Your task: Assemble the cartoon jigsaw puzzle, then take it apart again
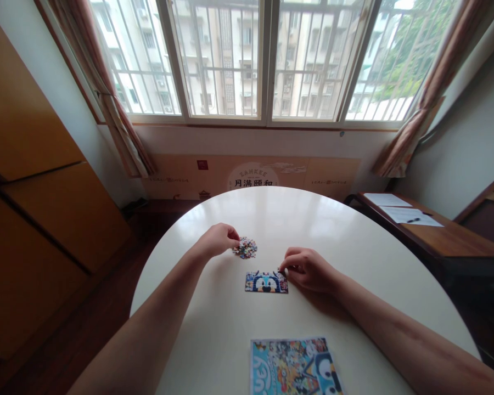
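A partly assembled jigsaw puzzle (266,283) lies flat on the white round table, with a blue cartoon dog's face on it. At its upper right corner my right hand (307,267) is closed in a pinch, with a tiny jigsaw piece (279,269) at the fingertips. My left hand (219,240) reaches to the left side of a small heap of loose jigsaw pieces (247,248). Its thumb and fingers are pinched together at the heap; whatever is between them is too small to make out.
Nearest me lies a colourful picture sheet (294,366) with the same dog. The white table (206,329) has a curved edge. To the right, a wooden desk (469,236) holds papers (411,215) and a pen. A barred window and a printed cardboard panel (329,173) are beyond.
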Demonstrator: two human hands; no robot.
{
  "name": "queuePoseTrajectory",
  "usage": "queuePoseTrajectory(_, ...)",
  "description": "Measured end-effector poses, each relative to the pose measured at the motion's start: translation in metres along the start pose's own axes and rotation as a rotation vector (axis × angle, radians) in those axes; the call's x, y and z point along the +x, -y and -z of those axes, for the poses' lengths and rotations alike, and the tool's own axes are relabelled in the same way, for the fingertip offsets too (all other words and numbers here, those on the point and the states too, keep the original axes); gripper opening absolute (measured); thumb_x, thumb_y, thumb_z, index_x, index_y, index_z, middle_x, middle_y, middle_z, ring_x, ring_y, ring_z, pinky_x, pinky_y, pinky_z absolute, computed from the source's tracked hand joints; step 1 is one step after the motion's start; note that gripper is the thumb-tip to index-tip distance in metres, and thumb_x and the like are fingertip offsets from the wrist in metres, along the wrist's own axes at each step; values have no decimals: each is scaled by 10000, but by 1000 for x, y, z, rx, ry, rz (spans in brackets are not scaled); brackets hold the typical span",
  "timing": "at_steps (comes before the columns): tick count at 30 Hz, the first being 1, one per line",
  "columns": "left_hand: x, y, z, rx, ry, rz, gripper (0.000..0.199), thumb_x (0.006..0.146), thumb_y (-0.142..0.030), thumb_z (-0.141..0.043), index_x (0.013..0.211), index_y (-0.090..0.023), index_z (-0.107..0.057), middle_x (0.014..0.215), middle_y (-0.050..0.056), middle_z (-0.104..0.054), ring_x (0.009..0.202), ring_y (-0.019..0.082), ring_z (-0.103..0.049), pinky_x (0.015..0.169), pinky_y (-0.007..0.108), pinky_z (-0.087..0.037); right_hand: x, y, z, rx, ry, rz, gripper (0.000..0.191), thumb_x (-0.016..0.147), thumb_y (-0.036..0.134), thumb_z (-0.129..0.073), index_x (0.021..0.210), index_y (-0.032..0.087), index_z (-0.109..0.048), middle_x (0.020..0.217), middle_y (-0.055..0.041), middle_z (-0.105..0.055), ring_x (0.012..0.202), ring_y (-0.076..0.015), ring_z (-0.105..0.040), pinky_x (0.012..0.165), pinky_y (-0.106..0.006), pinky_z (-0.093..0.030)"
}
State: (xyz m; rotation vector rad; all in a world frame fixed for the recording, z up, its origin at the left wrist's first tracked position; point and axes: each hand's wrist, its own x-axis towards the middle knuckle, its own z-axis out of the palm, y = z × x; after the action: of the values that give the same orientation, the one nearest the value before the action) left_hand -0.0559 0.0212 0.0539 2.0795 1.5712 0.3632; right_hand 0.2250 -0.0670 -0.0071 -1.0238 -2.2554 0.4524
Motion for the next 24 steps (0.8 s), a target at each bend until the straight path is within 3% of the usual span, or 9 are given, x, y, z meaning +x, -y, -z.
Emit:
queuePoseTrajectory(4, -2, -3, 0, 40, -118, -15, 135, 748, -277, -681, 814, -178, -743, 855, 52, -751, 802, 206, -675, 670, 261, -473, 1, 0, 1, -76, -69, 6, 375, 814, 88, -539, 1092, 245, -735, 980, -40, -687, 645, -117, -582, 655, -257, -469)
queuePoseTrajectory(8, -10, -14, -1, 84, -138, -141, 151, 793, -298, -647, 833, -190, -744, 854, 43, -742, 766, 192, -661, 660, 267, -460, -1, 3, 7, -167, -120, -89, 316, 866, 153, -534, 1094, 244, -735, 1002, -50, -697, 718, -152, -621, 709, -295, -483)
queuePoseTrajectory(16, -35, -45, -27, 188, 228, -509, 101, 780, -300, -706, 796, -208, -744, 758, 11, -709, 684, 157, -612, 595, 247, -394, -3, 17, 10, -210, 27, -262, 208, 885, 314, -603, 1003, 261, -766, 1009, -40, -702, 759, -166, -650, 707, -295, -485)
queuePoseTrajectory(24, -39, -54, -38, 304, 323, -515, 71, 767, -267, -712, 805, -218, -745, 766, 3, -720, 690, 159, -609, 598, 247, -377, 0, 25, 3, -225, 66, -272, 177, 827, 321, -686, 979, 273, -761, 1002, -34, -684, 866, -194, -639, 753, -297, -462)
